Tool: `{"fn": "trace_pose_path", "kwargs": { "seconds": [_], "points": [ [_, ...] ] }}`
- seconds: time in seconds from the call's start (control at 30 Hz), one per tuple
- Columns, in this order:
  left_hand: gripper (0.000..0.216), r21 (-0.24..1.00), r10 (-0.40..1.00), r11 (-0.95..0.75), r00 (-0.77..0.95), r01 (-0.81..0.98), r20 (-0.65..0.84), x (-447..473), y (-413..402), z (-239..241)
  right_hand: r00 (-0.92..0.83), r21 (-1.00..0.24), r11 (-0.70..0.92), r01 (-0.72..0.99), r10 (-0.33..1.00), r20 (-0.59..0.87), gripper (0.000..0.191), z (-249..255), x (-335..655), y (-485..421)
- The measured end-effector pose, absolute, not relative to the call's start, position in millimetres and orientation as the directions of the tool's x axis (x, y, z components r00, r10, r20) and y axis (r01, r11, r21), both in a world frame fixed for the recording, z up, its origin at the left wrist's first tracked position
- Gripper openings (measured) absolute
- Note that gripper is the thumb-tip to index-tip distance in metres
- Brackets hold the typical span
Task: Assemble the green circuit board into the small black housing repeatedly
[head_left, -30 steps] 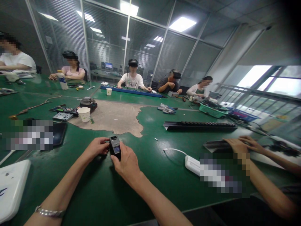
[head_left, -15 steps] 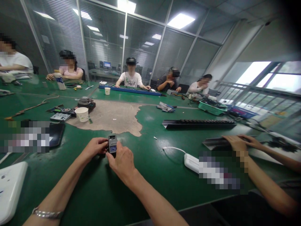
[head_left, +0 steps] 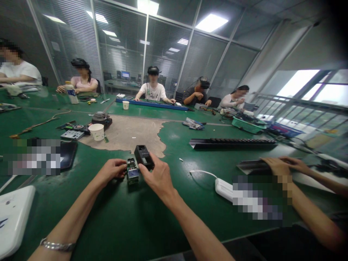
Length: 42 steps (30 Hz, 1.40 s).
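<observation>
Between my hands a small electronic device is in two parts. My left hand (head_left: 115, 170) pinches the left edge of its circuit board (head_left: 133, 173), which carries a bluish display at the near end. The fingertips of this hand are partly hidden. My right hand (head_left: 157, 175) grips the black plastic housing (head_left: 143, 156), tilted, just right of and above the board. A rectangular window and small slots show in the housing. Both parts are held over the green tabletop (head_left: 122, 217).
A paper cup (head_left: 97, 132) and loose electronic parts (head_left: 73, 135) stand to the left. On the right lie a black rail (head_left: 233, 144), a white power strip (head_left: 223, 189) and a co-worker's hands (head_left: 277, 168) on another black piece. Several people sit across the table.
My right hand has lifted the black housing off the circuit board and moved it up and to the right. The board now shows bare beside my left hand.
</observation>
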<state>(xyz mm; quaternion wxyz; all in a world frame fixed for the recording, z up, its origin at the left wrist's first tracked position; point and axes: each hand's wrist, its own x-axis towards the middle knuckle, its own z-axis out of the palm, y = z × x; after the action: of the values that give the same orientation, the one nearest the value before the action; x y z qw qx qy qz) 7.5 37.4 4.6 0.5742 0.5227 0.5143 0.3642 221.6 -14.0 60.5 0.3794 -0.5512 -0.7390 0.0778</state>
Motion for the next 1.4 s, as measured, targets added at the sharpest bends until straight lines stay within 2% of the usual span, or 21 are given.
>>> {"fn": "trace_pose_path", "kwargs": {
  "seconds": [0.13, 0.33, 0.47, 0.63, 0.8, 0.93, 1.07, 1.27, 1.4],
  "points": [
    [0.041, 0.965, 0.96, 0.209, 0.157, 0.161, -0.234, 7.4, 37.2, 7.4, -0.08, -0.542, 0.347, 0.765, 0.887, 0.456, 0.042, 39.4, 251.4, -8.2],
    [0.045, 0.963, 0.955, 0.202, 0.181, 0.178, -0.234, 6.0, 39.1, 3.6, -0.049, -0.506, 0.257, 0.823, 0.92, 0.388, 0.052, 7.9, 268.9, -10.2],
    [0.051, 0.961, 0.959, 0.206, 0.156, 0.184, -0.236, 6.6, 37.6, 5.8, -0.066, -0.493, 0.29, 0.82, 0.904, 0.421, 0.055, 0.7, 269.5, -13.2],
    [0.055, 0.956, 0.949, 0.241, 0.167, 0.17, -0.268, 7.6, 35.1, 11.1, -0.057, -0.527, 0.338, 0.78, 0.877, 0.478, 0.069, -4.7, 270.9, -15.6],
    [0.055, 0.955, 0.945, 0.253, 0.173, 0.157, -0.279, 7.6, 36.0, 10.0, -0.051, -0.594, 0.348, 0.726, 0.888, 0.457, 0.054, -1.3, 271.1, -14.4],
    [0.056, 0.951, 0.942, 0.268, 0.167, 0.156, -0.293, 7.8, 37.2, 8.5, -0.019, -0.703, 0.315, 0.638, 0.918, 0.395, 0.042, 14.3, 262.5, -15.4],
    [0.052, 0.956, 0.945, 0.251, 0.177, 0.152, -0.276, 6.9, 37.3, 7.2, 0.022, -0.797, 0.294, 0.527, 0.933, 0.359, 0.043, 33.7, 242.1, -18.7],
    [0.045, 0.966, 0.947, 0.226, 0.205, 0.127, -0.248, 5.5, 36.5, 7.3, -0.044, -0.677, 0.327, 0.659, 0.916, 0.4, 0.028, 48.8, 208.6, -21.8],
    [0.046, 0.968, 0.946, 0.234, 0.208, 0.095, -0.249, 5.0, 38.1, 4.8, -0.095, -0.588, 0.323, 0.741, 0.918, 0.385, 0.028, 51.3, 193.0, -23.7]
  ]
}}
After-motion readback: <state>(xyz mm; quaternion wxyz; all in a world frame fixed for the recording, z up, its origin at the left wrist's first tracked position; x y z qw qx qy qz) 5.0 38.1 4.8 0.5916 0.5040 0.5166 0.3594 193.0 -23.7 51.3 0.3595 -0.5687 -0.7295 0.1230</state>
